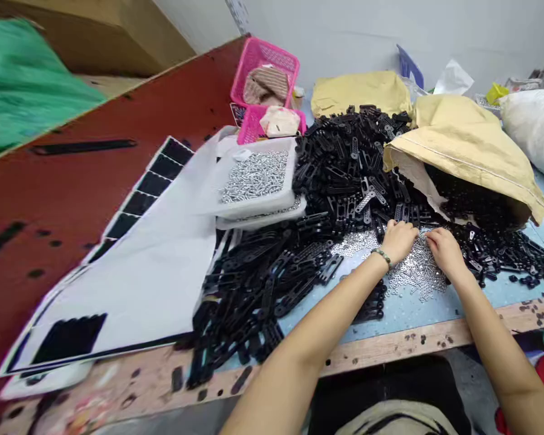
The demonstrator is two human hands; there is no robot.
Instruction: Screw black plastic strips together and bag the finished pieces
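Observation:
My left hand [399, 240], with a beaded bracelet [382, 257] on its wrist, is closed at the near edge of the heaped black slotted plastic pieces [344, 163]. Just right of it, my right hand [445, 249] has its fingers pinched together. Both hands hover over or touch a spread of small silvery nut-like pieces [417, 278] on the blue tabletop [435, 309]. Whatever lies between the fingers of either hand is too small or hidden to make out. More long black pieces [263, 284] lie in a loose pile left of my left forearm.
Stacked white trays [258, 208] hold silvery screws [257, 175] at left, below pink baskets [247, 66]. An open yellow sack [476, 145] spills black parts at right. White sheeting [163, 290] covers the left, beside a red-brown board [95, 187]. A wooden edge [390, 344] runs along the front.

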